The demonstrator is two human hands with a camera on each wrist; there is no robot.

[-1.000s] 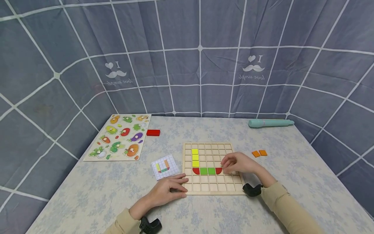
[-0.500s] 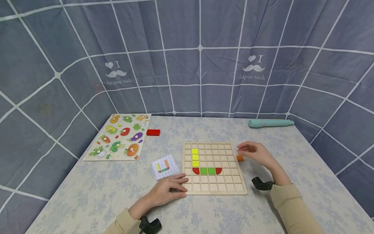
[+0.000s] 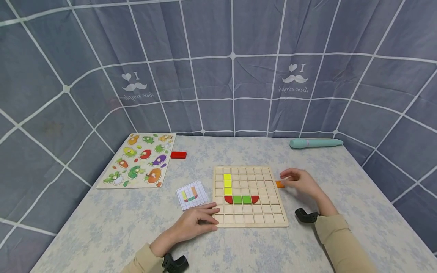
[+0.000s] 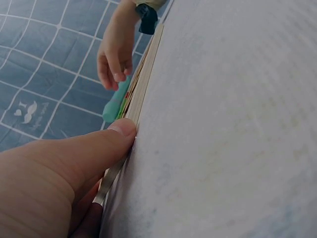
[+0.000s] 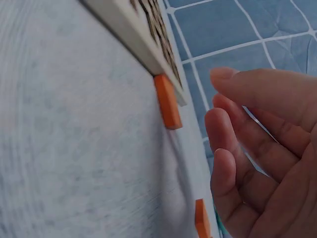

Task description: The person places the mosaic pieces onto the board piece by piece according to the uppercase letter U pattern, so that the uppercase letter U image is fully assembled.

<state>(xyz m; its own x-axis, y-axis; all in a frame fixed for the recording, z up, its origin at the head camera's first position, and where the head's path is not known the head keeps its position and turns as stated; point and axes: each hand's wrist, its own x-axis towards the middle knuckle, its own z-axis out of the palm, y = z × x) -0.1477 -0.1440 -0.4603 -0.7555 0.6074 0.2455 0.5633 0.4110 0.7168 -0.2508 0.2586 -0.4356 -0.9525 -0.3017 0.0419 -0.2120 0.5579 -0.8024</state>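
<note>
My left hand (image 3: 196, 223) rests its fairly straight fingers on the left edge of a wooden grid board (image 3: 263, 220), thumb near the front corner. On the board, yellow squares (image 3: 227, 183) form a column, above a row of two green squares (image 3: 241, 199) between red quarter-round tiles (image 3: 255, 199). Just off the board's right side hovers my right hand (image 3: 304, 184), fingers loosely bent, nothing between them. An orange tile (image 5: 167, 101) lies against the board's edge in the right wrist view; a second orange tile (image 5: 201, 218) lies farther off, hidden by the hand in the head view.
A printed pattern card (image 3: 192, 194) lies left of the board. Farther left are a vegetable knob puzzle (image 3: 136, 161) and a red block (image 3: 178, 155). A teal pen-shaped object (image 3: 315, 143) lies at the back right, before the grid-patterned curtain (image 3: 218, 76).
My right hand has moved right, off the board. One orange tile has shifted left to the board's right edge. The left hand has stayed put.
</note>
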